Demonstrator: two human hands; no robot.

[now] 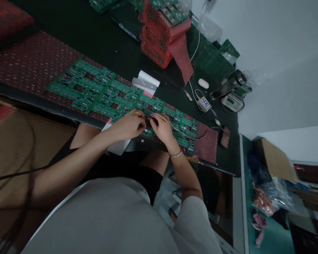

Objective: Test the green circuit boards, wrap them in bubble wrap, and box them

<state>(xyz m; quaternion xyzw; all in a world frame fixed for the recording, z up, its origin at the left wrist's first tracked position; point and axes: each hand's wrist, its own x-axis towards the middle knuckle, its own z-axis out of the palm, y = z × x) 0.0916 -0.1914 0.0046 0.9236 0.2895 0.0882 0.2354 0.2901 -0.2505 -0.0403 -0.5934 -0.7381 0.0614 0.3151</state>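
Note:
Both hands meet over a row of joined green circuit boards (100, 90) lying on red bubble wrap. My left hand (131, 123) is closed, thumb and fingers pinched together just above the boards; what they hold is hidden. Beside it, my right hand (161, 127) is closed too, its fingertips close to the left ones. A thin pale cable (184, 134) starts at the right fingertips, crosses the back of that hand and runs right over the boards. Something small and dark shows between the two hands, too small to name.
Red bubble wrap (208, 141) extends past the boards. Behind stand a wrapped board stack (156, 44), a white roll (148, 78) and a marker (125, 29). To the right are a small display device (204, 104), a phone (225, 137), a bottle (229, 87) and a meter (232, 102).

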